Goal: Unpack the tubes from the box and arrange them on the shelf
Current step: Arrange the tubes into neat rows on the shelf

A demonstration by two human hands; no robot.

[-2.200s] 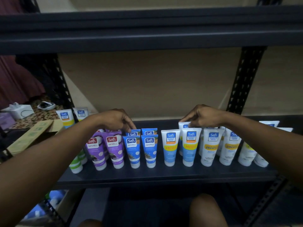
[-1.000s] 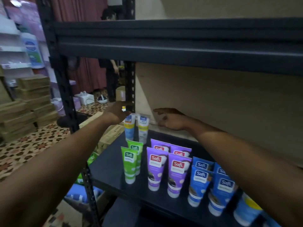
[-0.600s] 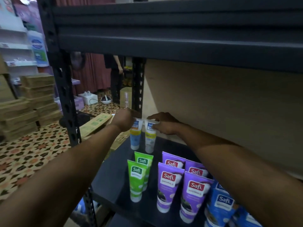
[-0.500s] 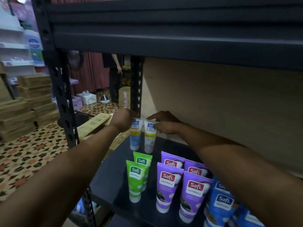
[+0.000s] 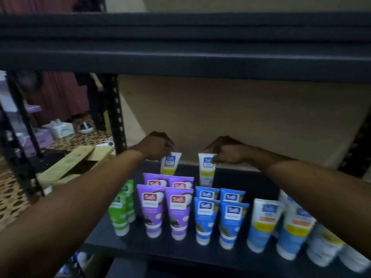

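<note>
— Setting the left white-and-yellow tube (image 5: 170, 162) and the right white-and-yellow tube (image 5: 206, 170) at the back, I'd judge. How should it be done well?

— Lower each one cap-first until it sits flat on the shelf (image 5: 253, 182), square with the rows. Release only when it stands alone. Mind the purple tubes (image 5: 167, 207) just in front, as a nudge could topple them.

— And the holds?

— The left grip (image 5: 158, 146) pinches the crimped top of the left tube, which hangs upright below the fingers, behind the purple pair. The right grip (image 5: 225, 152) is curled round the top of the right tube, which is upright behind the blue tubes (image 5: 219, 214). Whether its cap touches the shelf, I cannot tell.
</note>
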